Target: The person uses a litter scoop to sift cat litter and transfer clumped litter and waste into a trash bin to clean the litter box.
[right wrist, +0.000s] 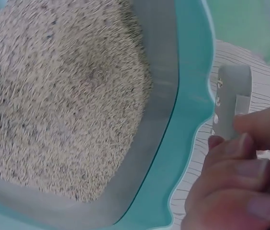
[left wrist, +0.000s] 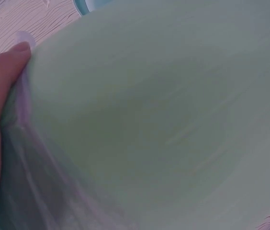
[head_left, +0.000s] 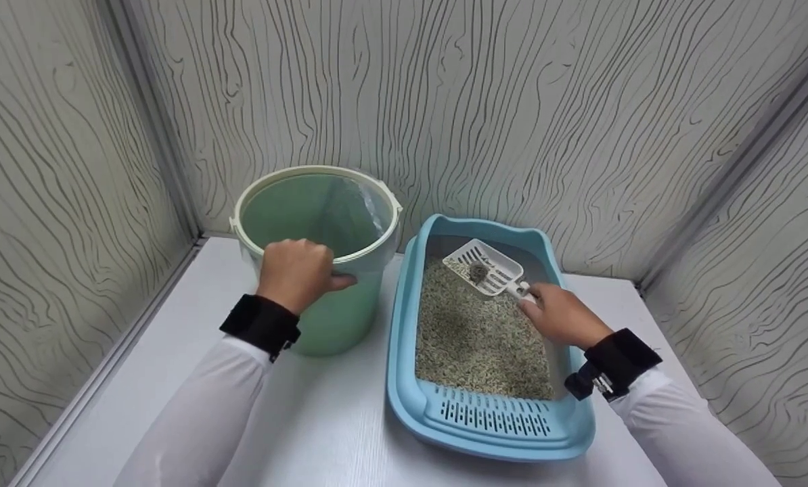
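In the head view, my right hand grips the handle of a white slotted litter scoop. A dark round clump and some loose pellets lie in the scoop, which is above the far part of a blue litter box. Pale pellet litter covers the box floor. My left hand grips the near rim of a green bucket lined with a clear plastic bag. The left wrist view shows my thumb against the bag-covered rim. In the right wrist view, curled fingers hold the scoop, seen side-on.
The bucket and litter box stand side by side on a white table. Wood-grain panels enclose the back and both sides. A slotted lip forms the near end of the box.
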A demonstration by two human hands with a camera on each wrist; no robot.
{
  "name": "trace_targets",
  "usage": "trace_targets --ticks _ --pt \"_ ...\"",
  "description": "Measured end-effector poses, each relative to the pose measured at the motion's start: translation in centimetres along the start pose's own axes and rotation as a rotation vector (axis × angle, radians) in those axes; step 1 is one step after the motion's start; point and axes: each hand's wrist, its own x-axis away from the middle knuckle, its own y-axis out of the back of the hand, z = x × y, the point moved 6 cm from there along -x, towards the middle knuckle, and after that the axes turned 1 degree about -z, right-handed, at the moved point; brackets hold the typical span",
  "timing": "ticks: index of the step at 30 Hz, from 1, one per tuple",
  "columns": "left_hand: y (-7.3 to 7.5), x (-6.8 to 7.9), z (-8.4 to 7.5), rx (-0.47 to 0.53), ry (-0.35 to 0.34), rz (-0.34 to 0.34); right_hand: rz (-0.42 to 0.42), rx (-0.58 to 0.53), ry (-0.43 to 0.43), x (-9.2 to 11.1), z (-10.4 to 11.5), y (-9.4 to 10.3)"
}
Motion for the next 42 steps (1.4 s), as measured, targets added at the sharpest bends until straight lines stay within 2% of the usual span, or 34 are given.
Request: trace_targets --ticks 5,12,14,20,26,34,42 --pt "0.12 -0.12 0.01 -0.002 0.003 -0.003 0.034 -0.079 -0.007 -0.37 0.25 0.1" --pt "0.19 -0.26 -0.2 -0.009 0.002 0.011 0.04 -0.041 -0.002 -0.52 0.4 0.03" --pt "0.19 -0.27 -0.21 -0.01 0.002 0.011 0.02 -0.006 -0.003 -0.52 0.39 0.06" --pt "0.2 -0.2 -0.09 -0.014 0.003 0.001 -0.115 0.126 -0.009 -0.35 0.22 0.54" --pt "0.26 0.15 0.09 -0.002 -0.007 -0.034 -0.178 0.129 -0.043 -0.07 -0.44 0.4" --pt "0.14 0.07 0.11 -0.01 0.004 -0.008 -0.181 0.129 -0.018 -0.18 -0.39 0.28" --pt "-0.1 -0.08 -0.07 0.013 -0.003 0.008 -0.139 0.101 -0.023 -0.22 -0.11 0.28"
